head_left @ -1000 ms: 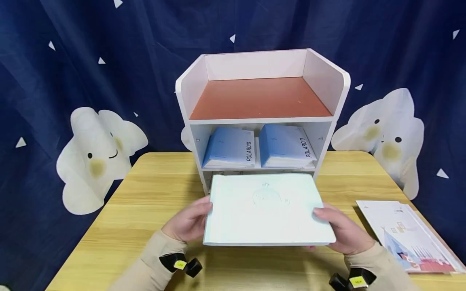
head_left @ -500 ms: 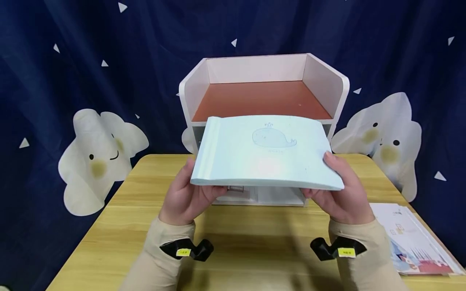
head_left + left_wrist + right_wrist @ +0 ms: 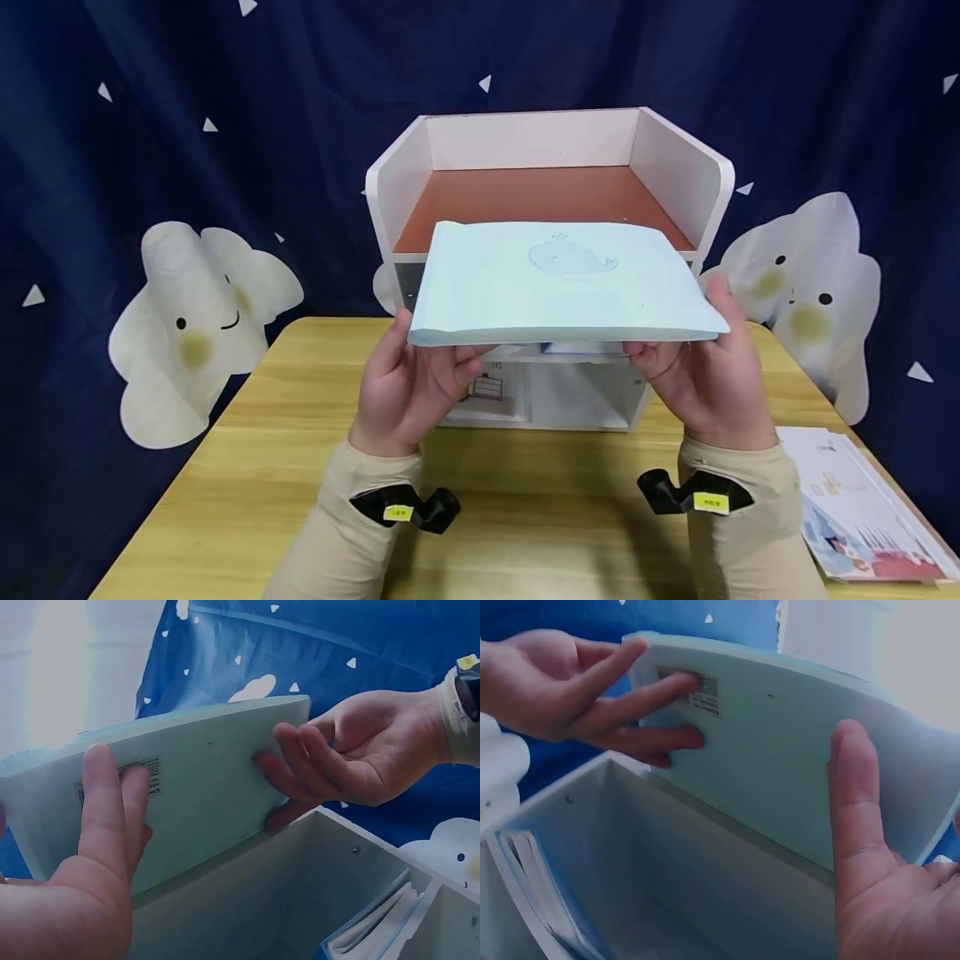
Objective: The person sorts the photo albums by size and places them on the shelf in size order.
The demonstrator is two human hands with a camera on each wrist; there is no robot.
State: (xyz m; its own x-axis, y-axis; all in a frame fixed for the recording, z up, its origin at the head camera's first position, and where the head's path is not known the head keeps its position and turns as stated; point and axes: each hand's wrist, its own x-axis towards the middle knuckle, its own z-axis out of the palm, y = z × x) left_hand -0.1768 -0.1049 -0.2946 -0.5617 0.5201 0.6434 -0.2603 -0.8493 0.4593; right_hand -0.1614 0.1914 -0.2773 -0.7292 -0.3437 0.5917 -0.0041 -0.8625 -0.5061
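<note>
Head view: a light wood-grained surface (image 3: pixel 262 450) with rounded far corners, before a dark blue curtain (image 3: pixel 315 83) scattered with small white triangles and printed with a white cloud (image 3: pixel 172 275) on the left and another cloud (image 3: pixel 821 233) on the right. Toward the back of the surface, a white shelf unit (image 3: pixel 525 137) with a reddish-brown top board (image 3: pixel 525 192) and low walls round three sides. Near the right edge, a small pile of flat printed sheets or booklets (image 3: pixel 873 508). In front of the shelf unit and above the surface, a pale blue book (image 3: pixel 555 292), wide, thin and slightly bowed, with a simple whale drawing (image 3: pixel 573 257) on the cover. Held at both short ends by the fingers of the left hand (image 3: pixel 408 392) and the right hand (image 3: pixel 716 375), thumbs at the edges, other fingers against the underside. In the right wrist view, a plain back with a printed label (image 3: pixel 710 703), partly covered by the left hand; below, inside the shelf unit, a blue-covered bundle of white pages (image 3: pixel 540 885)
</note>
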